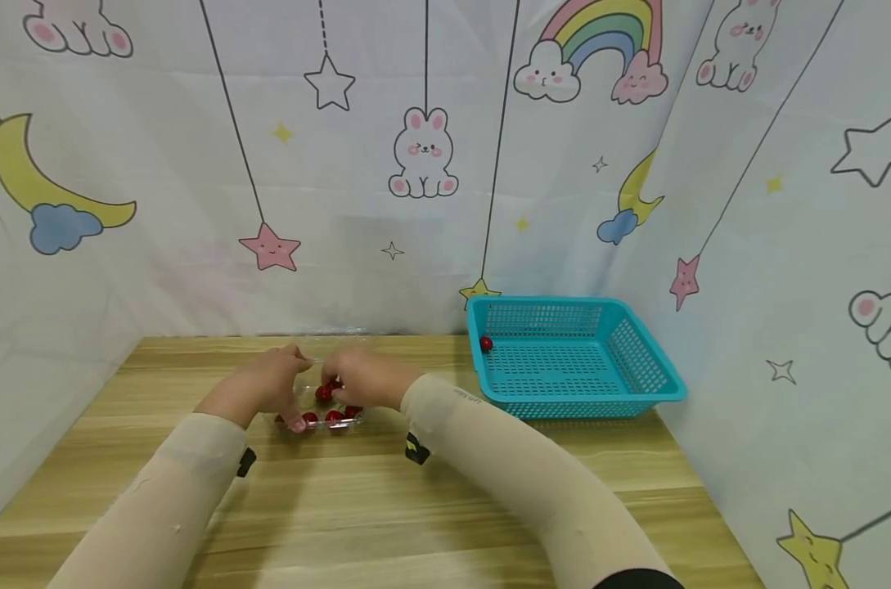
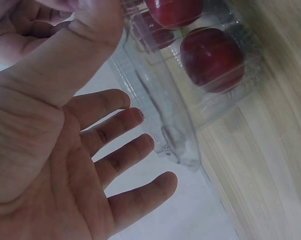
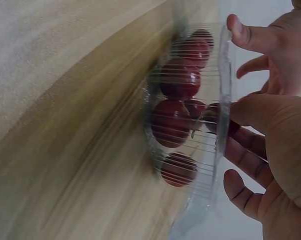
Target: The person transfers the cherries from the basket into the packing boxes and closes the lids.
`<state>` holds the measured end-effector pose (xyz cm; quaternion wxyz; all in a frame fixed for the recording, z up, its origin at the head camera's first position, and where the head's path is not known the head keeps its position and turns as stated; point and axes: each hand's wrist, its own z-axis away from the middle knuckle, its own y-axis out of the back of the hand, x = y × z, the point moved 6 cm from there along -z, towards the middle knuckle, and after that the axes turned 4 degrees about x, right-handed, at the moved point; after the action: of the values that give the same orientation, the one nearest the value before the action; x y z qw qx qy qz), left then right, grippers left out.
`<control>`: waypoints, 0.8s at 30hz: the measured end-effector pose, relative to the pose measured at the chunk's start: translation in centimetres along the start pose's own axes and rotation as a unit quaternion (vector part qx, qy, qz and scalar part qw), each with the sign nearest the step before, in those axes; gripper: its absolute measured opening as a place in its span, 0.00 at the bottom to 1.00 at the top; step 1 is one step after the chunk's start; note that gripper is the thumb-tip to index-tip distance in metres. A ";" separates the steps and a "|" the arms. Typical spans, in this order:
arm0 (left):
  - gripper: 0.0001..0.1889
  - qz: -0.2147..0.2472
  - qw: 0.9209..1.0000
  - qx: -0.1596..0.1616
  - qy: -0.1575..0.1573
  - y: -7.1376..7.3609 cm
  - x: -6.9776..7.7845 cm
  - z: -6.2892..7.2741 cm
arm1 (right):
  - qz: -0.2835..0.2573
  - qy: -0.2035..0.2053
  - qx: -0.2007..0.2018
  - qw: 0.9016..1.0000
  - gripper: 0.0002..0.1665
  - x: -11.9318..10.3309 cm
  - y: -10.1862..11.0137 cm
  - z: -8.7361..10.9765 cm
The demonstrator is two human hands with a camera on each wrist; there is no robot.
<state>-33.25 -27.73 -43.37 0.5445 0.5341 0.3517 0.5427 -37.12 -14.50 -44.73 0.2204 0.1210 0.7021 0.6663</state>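
Hands meet over the clear plastic box point(image 1: 320, 413) of cherries point(image 1: 324, 393) on the wooden table point(image 1: 416, 507): left hand point(image 1: 264, 384) steadies its edge with thumb, fingers spread loose; right hand point(image 1: 367, 378) pinches one cherry.

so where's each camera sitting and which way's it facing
Head: worn on the head, looks forward and down at table, basket, both sleeved arms.
Left wrist: beside the left hand, faces the clear box.
Right wrist: beside the right hand, faces the box's red fruit.
All three share the box.
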 end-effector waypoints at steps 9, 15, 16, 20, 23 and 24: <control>0.63 -0.004 1.000 -0.002 -0.004 -0.1 -0.1 0.0 | -0.007 -0.016 -0.002 1.000 0.15 0.0 -0.3 0.5; 0.63 -0.009 1.000 -0.004 -0.005 -0.1 0.0 -0.2 | -0.034 -0.024 0.003 0.999 0.16 1.0 2.1 2.4; 0.63 -0.008 1.000 -0.005 -0.004 -0.1 0.0 -0.2 | -0.036 -0.029 0.003 0.999 0.16 1.3 2.6 2.8; 0.64 -0.003 1.000 -0.010 0.003 -0.2 0.0 -0.1 | -0.055 -0.054 0.008 0.997 0.17 3.0 5.0 4.6; 0.64 -0.002 1.000 -0.011 0.005 -0.2 0.0 0.0 | -0.066 -0.075 0.016 0.995 0.17 4.8 6.8 6.0; 0.64 -0.002 1.000 -0.011 0.005 -0.2 0.0 0.0 | -0.067 -0.084 0.019 0.994 0.18 5.5 7.4 6.5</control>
<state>-33.23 -27.65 -43.56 0.5498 0.5248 0.3498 0.5477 -39.79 -5.64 -38.36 0.3209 0.1334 0.7002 0.6236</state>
